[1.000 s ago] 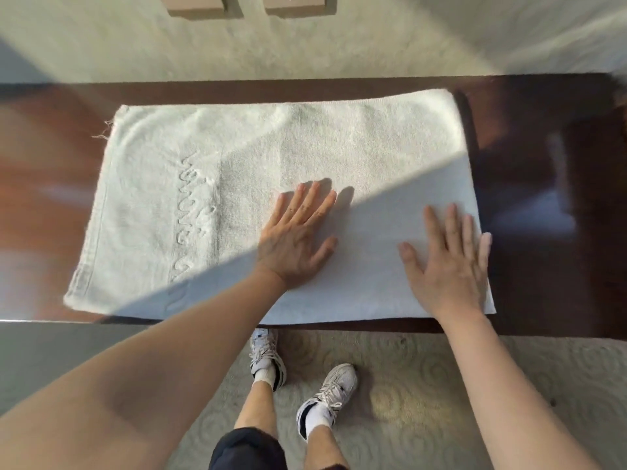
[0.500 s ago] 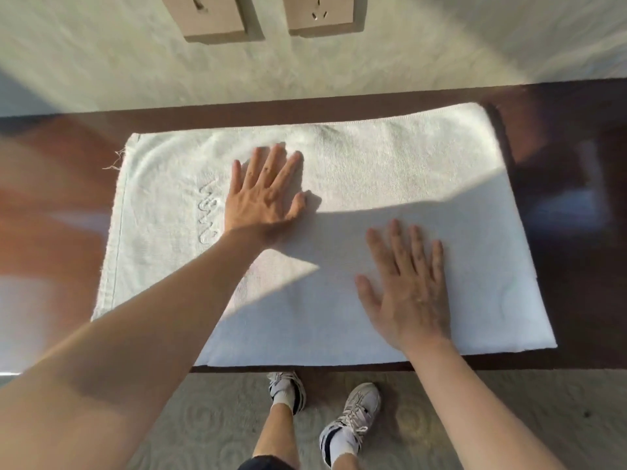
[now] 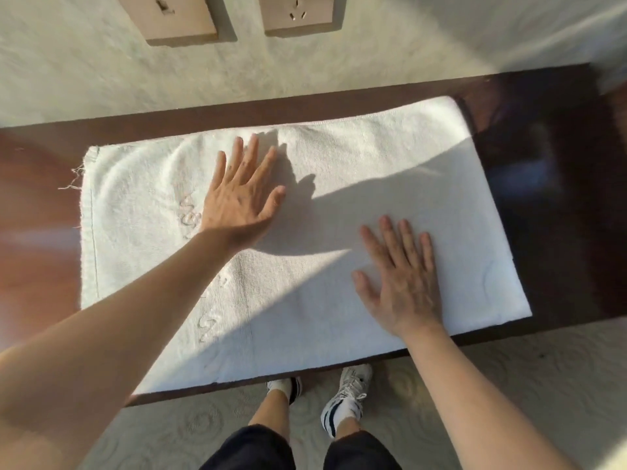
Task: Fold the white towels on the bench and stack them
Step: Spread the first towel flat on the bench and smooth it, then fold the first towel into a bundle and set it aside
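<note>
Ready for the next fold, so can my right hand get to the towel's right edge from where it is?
Probably yes. The right hand lies flat on the towel, and only bare cloth lies between it and the right edge.

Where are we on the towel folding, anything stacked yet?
Done: one white towel lies flat along the bench; whether it is already folded over, I cannot tell. In hand: the left hand and right hand press flat on it, fingers straight, with no grip. Left: further folds and stacking. No stack or second towel is in view.
</note>
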`<state>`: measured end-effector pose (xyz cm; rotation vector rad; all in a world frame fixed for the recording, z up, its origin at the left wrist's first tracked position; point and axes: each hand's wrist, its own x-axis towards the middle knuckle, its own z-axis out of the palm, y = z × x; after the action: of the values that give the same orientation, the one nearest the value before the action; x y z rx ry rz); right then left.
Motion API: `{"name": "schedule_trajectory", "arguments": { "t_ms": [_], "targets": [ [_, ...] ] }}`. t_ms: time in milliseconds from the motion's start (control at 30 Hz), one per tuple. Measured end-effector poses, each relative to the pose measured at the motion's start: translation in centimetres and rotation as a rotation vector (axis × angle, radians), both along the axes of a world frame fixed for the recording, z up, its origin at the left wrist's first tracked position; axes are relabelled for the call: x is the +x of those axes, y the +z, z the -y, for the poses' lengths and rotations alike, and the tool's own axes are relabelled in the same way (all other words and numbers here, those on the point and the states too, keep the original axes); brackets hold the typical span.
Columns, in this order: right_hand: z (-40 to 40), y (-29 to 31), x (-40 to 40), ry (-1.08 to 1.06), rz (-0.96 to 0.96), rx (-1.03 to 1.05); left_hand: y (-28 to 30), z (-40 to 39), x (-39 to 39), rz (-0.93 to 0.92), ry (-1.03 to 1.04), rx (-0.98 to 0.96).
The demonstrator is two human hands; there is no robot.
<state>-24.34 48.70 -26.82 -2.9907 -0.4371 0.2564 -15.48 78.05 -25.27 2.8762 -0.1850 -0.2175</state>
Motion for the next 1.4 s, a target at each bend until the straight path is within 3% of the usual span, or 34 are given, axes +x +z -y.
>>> {"name": "schedule_trajectory", "arguments": {
  "t_ms": [100, 300, 433, 600, 733, 900, 1033, 1200, 1400],
  "targets": [
    [0.1, -0.2, -0.3, -0.006, -0.007, -0.012, -1.2, 3.9, -3.8, 0.023, -0.180, 0.095],
    [1.1, 0.3, -0.5, -0.001, -0.054, 0.037, -1.1, 3.6, -3.1, -0.047, -0.192, 0.175],
    [5.1, 0.8, -2.0, -0.181, -0.066, 0.042, -0.9, 7.1, -4.3, -0.050, -0.116, 0.053],
    [10.0, 1.9, -3.8, -0.397, 0.040, 0.114, -0.7, 18.2, -7.0, -0.033, -0.387, -0.097],
    [12.1, 2.2, -4.2, -0.559, 0.067, 0.067, -0.7, 26.1, -8.2, -0.067, -0.475, -0.132],
    [13.7, 2.7, -2.9, -0.676, 0.089, 0.098, 0.6, 29.6, -4.0, -0.012, -0.151, -0.446],
    [14.0, 3.5, -1.6, -0.711, -0.118, 0.240, 1.9, 31.2, -0.9, -0.192, 0.100, -0.536],
    [11.7, 6.7, -0.9, -0.405, -0.104, 0.395, 4.1, 31.0, 0.3, -0.350, 0.423, -0.787],
    [7.0, 10.6, -1.7, -0.116, -0.020, 0.419, 8.1, 26.9, 2.6, -0.308, 0.548, -0.700]
  ]
}}
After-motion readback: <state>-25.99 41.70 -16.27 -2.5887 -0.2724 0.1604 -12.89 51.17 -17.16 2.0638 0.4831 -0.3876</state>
